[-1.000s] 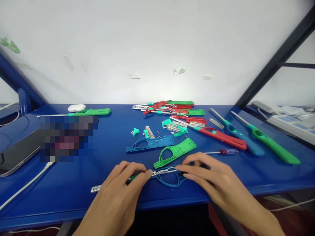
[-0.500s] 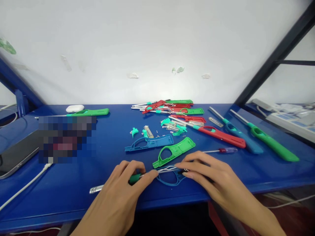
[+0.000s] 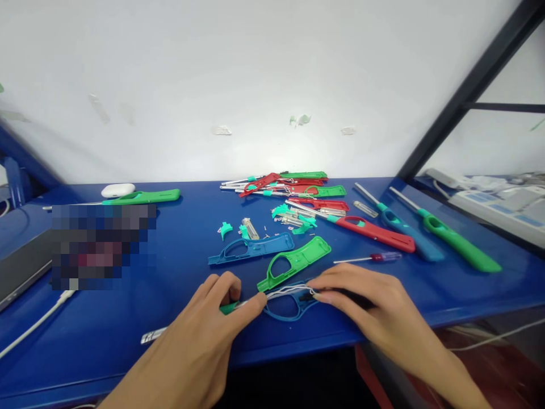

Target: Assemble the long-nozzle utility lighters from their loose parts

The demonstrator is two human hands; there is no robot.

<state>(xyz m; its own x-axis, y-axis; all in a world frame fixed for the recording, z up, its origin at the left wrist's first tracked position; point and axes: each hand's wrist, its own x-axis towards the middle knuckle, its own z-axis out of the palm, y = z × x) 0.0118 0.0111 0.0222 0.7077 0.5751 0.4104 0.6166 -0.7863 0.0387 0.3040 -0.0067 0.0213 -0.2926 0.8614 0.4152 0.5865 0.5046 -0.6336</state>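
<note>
My left hand [image 3: 200, 329] pinches a lighter's metal tube near its green collar [image 3: 230, 308]; the bare tube end [image 3: 152, 336] sticks out to the left. Thin white wires [image 3: 287, 291] run from there toward my right hand [image 3: 374, 309]. Its fingers close on a blue lighter shell half [image 3: 300, 312] and a small black part [image 3: 306, 296] at the wires' end. My palm hides most of that shell's handle. Just beyond lie a green shell half [image 3: 309, 255] and another blue shell half [image 3: 272, 244].
A screwdriver [image 3: 385, 257] lies beyond my right hand. Whole red [image 3: 383, 236], blue [image 3: 415, 236] and green [image 3: 464, 244] lighters lie rightward. Fuel tanks [image 3: 250, 228], teal pieces [image 3: 225, 229] and a pile of opened lighters [image 3: 293, 187] sit farther back. A phone [image 3: 25, 261] and cable are left.
The view has turned slightly right, so everything sits farther left. The white wires and the black part show a little more between my hands; both grips stay much the same.
</note>
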